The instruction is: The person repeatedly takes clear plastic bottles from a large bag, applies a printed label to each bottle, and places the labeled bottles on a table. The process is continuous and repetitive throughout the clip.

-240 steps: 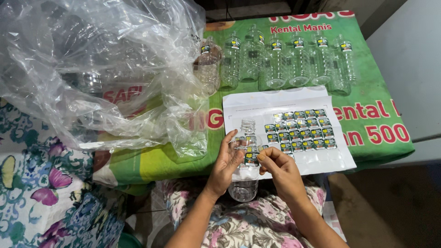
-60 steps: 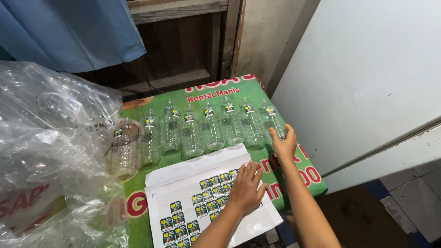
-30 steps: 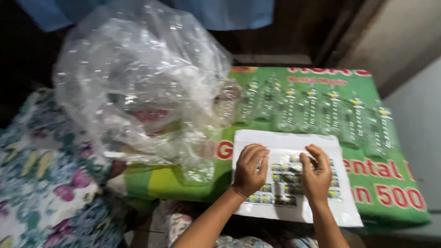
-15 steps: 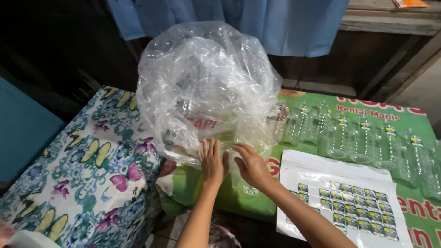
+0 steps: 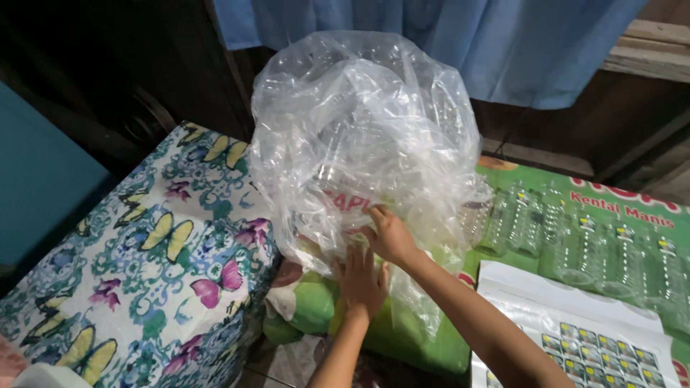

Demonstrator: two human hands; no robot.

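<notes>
Having left the sticker sheet [image 5: 575, 316], both hands now work the clear plastic bag [image 5: 359, 144] on the green counter [image 5: 632, 208]: right hand [image 5: 388, 233] clamped on its film, left hand [image 5: 359, 276] spread flat beneath.

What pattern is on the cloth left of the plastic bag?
Butterflies, yellow and pink, on a white and teal floral cloth, clearest in the head view.

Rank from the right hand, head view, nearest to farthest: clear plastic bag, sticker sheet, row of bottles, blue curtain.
1. Clear plastic bag: right hand touches it.
2. Sticker sheet: lower right.
3. Row of bottles: right, on the green cloth; close to the sheet.
4. Blue curtain: top, behind.
</notes>
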